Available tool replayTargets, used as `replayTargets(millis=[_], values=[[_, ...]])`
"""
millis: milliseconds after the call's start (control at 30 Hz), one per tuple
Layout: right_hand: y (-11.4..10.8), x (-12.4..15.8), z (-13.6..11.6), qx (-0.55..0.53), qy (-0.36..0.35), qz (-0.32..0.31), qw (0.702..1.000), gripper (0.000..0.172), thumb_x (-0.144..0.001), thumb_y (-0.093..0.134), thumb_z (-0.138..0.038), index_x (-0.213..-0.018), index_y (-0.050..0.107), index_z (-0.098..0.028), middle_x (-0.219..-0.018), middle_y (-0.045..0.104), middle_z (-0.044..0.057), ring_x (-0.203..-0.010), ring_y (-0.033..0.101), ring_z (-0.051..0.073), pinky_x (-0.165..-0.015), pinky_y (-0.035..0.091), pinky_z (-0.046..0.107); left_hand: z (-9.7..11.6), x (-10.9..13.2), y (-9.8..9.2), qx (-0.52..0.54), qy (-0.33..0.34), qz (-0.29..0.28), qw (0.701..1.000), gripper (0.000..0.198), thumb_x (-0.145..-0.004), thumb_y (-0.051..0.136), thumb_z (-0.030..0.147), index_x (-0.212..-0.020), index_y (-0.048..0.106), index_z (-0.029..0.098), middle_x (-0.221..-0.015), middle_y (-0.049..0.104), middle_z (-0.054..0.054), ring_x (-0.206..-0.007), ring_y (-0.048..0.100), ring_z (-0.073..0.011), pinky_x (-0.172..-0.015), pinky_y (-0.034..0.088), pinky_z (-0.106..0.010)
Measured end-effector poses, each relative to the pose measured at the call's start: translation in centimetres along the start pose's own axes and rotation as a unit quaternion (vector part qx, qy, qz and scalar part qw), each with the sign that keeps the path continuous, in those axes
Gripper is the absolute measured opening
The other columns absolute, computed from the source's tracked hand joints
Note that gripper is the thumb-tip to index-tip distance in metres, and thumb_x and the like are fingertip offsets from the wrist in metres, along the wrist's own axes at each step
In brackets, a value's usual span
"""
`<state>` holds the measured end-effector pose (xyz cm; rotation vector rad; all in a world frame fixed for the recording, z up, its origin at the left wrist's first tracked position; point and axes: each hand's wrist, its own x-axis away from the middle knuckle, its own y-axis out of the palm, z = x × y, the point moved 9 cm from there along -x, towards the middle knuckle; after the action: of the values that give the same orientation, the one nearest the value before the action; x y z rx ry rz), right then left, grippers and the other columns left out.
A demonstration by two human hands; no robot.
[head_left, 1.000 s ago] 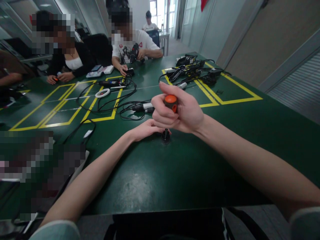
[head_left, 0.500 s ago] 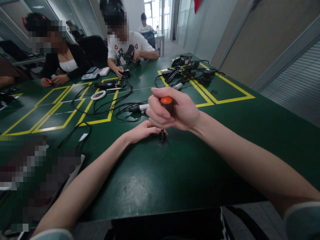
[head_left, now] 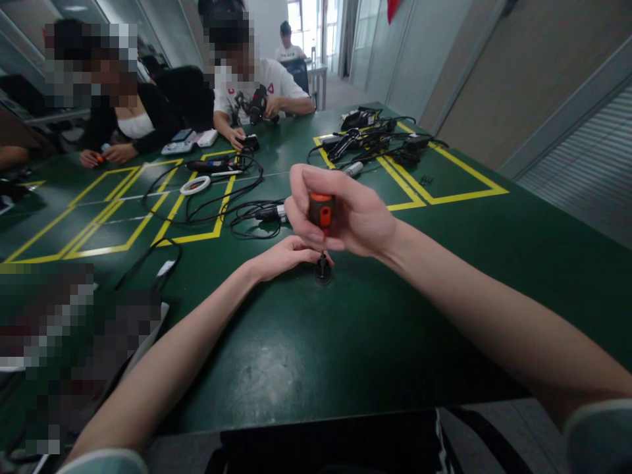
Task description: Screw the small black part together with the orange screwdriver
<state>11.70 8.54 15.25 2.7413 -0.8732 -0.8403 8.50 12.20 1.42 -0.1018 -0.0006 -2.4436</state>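
Observation:
My right hand (head_left: 345, 217) is wrapped round the orange and black handle of a short screwdriver (head_left: 320, 209), held upright. Its tip stands on a small round black part (head_left: 323, 271) lying on the green table (head_left: 306, 349). My left hand (head_left: 281, 255) rests on the table just left of that part, fingertips pinched against it to steady it.
Black cables (head_left: 222, 204), a white ring (head_left: 194, 185) and a grey-tipped tool (head_left: 269, 212) lie inside yellow marked boxes beyond my hands. More black devices and cords (head_left: 375, 141) sit at the far right. Two other people sit at the far side, each handling small items.
My right hand has turned the screwdriver handle, so its orange cap faces less toward me, and has dropped slightly. My left hand and the black part stay put.

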Motion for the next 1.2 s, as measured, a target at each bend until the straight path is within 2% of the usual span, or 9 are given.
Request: replayTargets(millis=[133, 267, 367, 433, 500, 633, 833, 967, 1200], values=[[0.5, -0.2, 0.4, -0.024, 0.022, -0.018, 0.999, 0.051, -0.112, 0.043, -0.045, -0.069, 0.051, -0.018, -0.048, 0.039, -0.009, -0.037, 0.031, 0.004, -0.037, 0.030, 0.014, -0.6, -0.1, -0.2, 0.009, -0.005, 0.002, 1.000, 0.018, -0.082, 0.076, 0.029, -0.090, 0.082, 0.013, -0.098, 0.082, -0.008, -0.092, 0.072, -0.0184, -0.099, 0.054, -0.033], [1.4, 0.0, 0.7, -0.056, 0.042, -0.034, 0.997, 0.058, -0.113, 0.033, -0.047, -0.064, 0.047, -0.019, -0.043, 0.027, -0.012, -0.035, 0.019, 0.004, -0.037, 0.024, 0.015, -1.1, -0.3, -0.6, 0.015, -0.005, 0.017, 1.000, 0.027, -0.080, 0.081, 0.031, -0.103, 0.082, 0.016, -0.115, 0.082, -0.008, -0.114, 0.072, -0.0229, -0.111, 0.050, -0.038], [1.5, 0.2, 0.7, -0.048, 0.038, -0.028, 0.998, 0.045, -0.104, 0.053, -0.055, -0.075, 0.048, -0.020, -0.044, 0.028, -0.015, -0.035, 0.016, 0.003, -0.037, 0.022, 0.016, -1.0, -0.4, -0.7, 0.029, 0.000, 0.020, 0.999, 0.033, -0.077, 0.084, 0.029, -0.108, 0.081, 0.019, -0.116, 0.081, -0.005, -0.118, 0.071, -0.0217, -0.115, 0.048, -0.037], [1.2, 0.2, 0.6, -0.033, 0.035, -0.014, 0.999, 0.038, -0.101, 0.060, -0.050, -0.079, 0.046, -0.022, -0.046, 0.031, -0.015, -0.036, 0.018, 0.004, -0.038, 0.024, 0.015, -0.8, -0.4, -0.5, 0.027, -0.005, 0.014, 1.000, 0.024, -0.078, 0.082, 0.029, -0.098, 0.082, 0.016, -0.105, 0.082, -0.006, -0.106, 0.073, -0.0208, -0.110, 0.052, -0.037], [0.7, 0.2, 0.6, -0.016, 0.033, -0.001, 0.999, 0.034, -0.104, 0.057, -0.044, -0.081, 0.047, -0.022, -0.049, 0.039, -0.013, -0.036, 0.025, 0.004, -0.038, 0.026, 0.015, -0.4, -0.2, -0.3, 0.021, -0.003, 0.015, 1.000, 0.021, -0.078, 0.082, 0.031, -0.089, 0.081, 0.013, -0.098, 0.081, -0.007, -0.097, 0.073, -0.0207, -0.103, 0.055, -0.037], [0.9, 0.2, 0.9, 0.011, 0.049, -0.029, 0.998, 0.039, -0.108, 0.051, -0.044, -0.077, 0.053, -0.019, -0.062, 0.055, -0.006, -0.040, 0.042, 0.004, -0.040, 0.036, 0.016, 0.7, 0.1, 0.1, -0.001, 0.001, 0.029, 1.000, 0.029, -0.077, 0.085, 0.038, -0.092, 0.081, 0.014, -0.101, 0.081, -0.009, -0.102, 0.072, -0.0227, -0.099, 0.055, -0.034], [0.7, 0.1, 1.0, -0.026, 0.066, -0.007, 0.997, 0.057, -0.114, 0.032, -0.050, -0.068, 0.045, -0.019, -0.050, 0.033, -0.009, -0.038, 0.025, 0.004, -0.037, 0.027, 0.013, 0.0, -0.1, 0.1, 0.021, -0.007, 0.023, 1.000, 0.019, -0.079, 0.079, 0.031, -0.085, 0.079, 0.013, -0.093, 0.079, -0.007, -0.091, 0.070, -0.0183, -0.097, 0.054, -0.033], [0.4, 0.2, 0.5, -0.027, 0.041, -0.002, 0.999, 0.048, -0.109, 0.044, -0.055, -0.078, 0.047, -0.020, -0.048, 0.029, -0.014, -0.037, 0.016, 0.002, -0.037, 0.023, 0.012, -0.5, -0.2, -0.1, 0.027, -0.009, 0.018, 0.999, 0.016, -0.079, 0.078, 0.026, -0.087, 0.080, 0.012, -0.093, 0.080, -0.007, -0.091, 0.071, -0.0182, -0.094, 0.055, -0.032], [0.2, 0.1, 0.7, 0.008, 0.042, 0.008, 0.999, 0.044, -0.107, 0.052, -0.053, -0.078, 0.049, -0.020, -0.057, 0.046, -0.009, -0.038, 0.038, 0.004, -0.037, 0.033, 0.014, -0.1, -0.1, 0.0, 0.032, -0.004, 0.015, 0.999, 0.017, -0.076, 0.081, 0.026, -0.087, 0.081, 0.013, -0.093, 0.081, -0.007, -0.092, 0.072, -0.0190, -0.094, 0.056, -0.032]])
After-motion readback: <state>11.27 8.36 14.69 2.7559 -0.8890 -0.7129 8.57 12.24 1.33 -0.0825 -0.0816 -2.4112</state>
